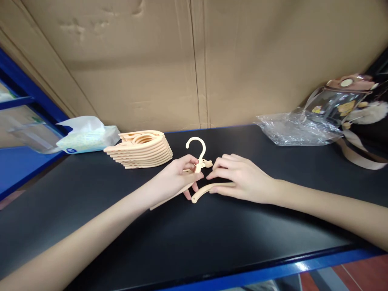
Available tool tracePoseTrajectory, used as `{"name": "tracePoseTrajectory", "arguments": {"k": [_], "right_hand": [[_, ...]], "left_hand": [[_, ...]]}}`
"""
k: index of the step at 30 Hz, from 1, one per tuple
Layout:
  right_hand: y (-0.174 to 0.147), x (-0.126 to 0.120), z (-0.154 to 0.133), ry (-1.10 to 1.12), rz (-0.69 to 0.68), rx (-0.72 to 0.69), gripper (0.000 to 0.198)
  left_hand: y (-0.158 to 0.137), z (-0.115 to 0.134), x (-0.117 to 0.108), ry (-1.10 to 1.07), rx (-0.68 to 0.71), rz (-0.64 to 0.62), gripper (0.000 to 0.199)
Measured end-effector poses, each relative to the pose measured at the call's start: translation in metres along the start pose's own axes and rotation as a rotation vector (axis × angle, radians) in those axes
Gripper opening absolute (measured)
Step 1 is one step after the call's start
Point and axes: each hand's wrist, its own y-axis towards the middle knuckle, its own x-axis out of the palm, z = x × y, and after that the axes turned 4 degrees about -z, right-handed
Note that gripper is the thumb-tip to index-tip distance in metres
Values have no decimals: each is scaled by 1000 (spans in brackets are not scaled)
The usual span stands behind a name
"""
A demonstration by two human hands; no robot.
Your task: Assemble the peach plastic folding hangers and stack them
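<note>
My left hand (178, 173) grips a cream plastic folding hanger (198, 165) at its neck, thumb in front and fingers behind. The hook (200, 141) rises upright above that hand. One long arm of the hanger slants down to the left beneath my left wrist. My right hand (242, 178) is curled over a separate curved hanger arm (206, 190), with the thumb along its near side. That piece's rounded end, with a small hole, points toward my left fingertips. A small shaped tab (207, 163) sticks out right of the neck. My right palm hides the arm's far end.
A stack of folded cream hangers (139, 150) stands on the black table (194, 242) behind my left hand. Beside it sits a tissue pack (87, 135). At the right lie a crumpled clear plastic bag (298, 128) and a strapped clear bottle (339, 101). Cardboard (136, 64) stands behind.
</note>
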Motion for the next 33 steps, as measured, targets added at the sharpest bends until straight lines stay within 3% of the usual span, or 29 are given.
{"name": "tracePoseTrajectory", "arguments": {"k": [5, 14, 18, 25, 33], "right_hand": [[0, 4, -3, -144, -55, -99, 25], [-1, 9, 3, -92, 7, -153, 22], [-2, 12, 7, -84, 4, -100, 23], [-3, 8, 4, -74, -30, 75, 21], [-2, 8, 3, -179, -12, 21, 28]], "left_hand": [[-4, 2, 6, -140, -4, 44, 20], [-3, -5, 6, -235, 70, 190, 25], [-4, -5, 2, -303, 64, 140, 27], [-8, -3, 2, -201, -15, 99, 30], [-9, -3, 4, -319, -64, 27, 29]]}}
